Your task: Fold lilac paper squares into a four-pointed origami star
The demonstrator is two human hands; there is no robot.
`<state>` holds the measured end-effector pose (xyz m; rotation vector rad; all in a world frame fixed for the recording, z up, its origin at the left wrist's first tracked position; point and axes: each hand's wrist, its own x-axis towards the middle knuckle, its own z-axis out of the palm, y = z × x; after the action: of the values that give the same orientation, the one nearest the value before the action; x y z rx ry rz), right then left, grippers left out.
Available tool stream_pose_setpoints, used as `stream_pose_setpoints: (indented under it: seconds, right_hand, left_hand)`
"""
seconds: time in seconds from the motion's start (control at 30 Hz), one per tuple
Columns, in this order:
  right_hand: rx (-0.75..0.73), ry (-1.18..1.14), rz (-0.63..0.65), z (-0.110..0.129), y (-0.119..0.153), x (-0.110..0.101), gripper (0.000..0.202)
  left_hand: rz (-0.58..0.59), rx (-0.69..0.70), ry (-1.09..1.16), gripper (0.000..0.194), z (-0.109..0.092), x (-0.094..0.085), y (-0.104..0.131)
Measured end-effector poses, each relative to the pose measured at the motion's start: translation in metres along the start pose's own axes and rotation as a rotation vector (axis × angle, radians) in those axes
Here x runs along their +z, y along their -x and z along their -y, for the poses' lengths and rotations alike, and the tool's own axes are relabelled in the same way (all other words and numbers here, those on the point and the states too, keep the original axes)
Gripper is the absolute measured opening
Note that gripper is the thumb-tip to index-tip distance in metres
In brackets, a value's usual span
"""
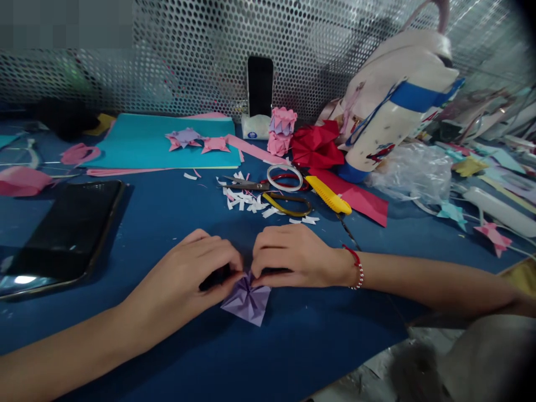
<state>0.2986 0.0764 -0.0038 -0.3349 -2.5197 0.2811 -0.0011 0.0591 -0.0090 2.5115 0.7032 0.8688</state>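
A small purple paper with creases fanning out from its middle lies on the blue table, one corner toward me. My left hand pinches its upper left edge between thumb and fingers. On the upper right edge, the fingertips of my right hand are closed, with a red beaded bracelet on that wrist. The two hands nearly meet at the top of the paper, and the fingers hide that part of it.
Scissors, white paper scraps and a yellow cutter lie beyond my hands. A large phone is at the left, turquoise sheets behind. A bottle leans against a bag at the right.
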Motion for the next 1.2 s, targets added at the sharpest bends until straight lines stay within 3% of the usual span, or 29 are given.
stream_pose_setpoints:
  seconds: [0.17, 0.53, 0.87, 1.2]
  right_hand:
    - [-0.136, 0.206, -0.090, 0.006, -0.002, -0.002, 0.038]
    - [-0.186, 0.451, -0.084, 0.010, -0.002, 0.002, 0.017]
    - [-0.224, 0.436, -0.093, 0.011, -0.002, 0.002, 0.033]
    - [-0.267, 0.488, -0.090, 0.012, -0.004, 0.003, 0.031]
  left_hand:
    - [-0.033, -0.057, 0.028, 0.018, -0.001, 0.002, -0.001]
    - [-0.046, -0.028, -0.021, 0.023, -0.006, 0.002, -0.002]
    - [0.023, 0.032, -0.095, 0.024, -0.002, 0.001, -0.008]
    - [0.104, 0.127, -0.324, 0.032, -0.021, -0.008, -0.028]
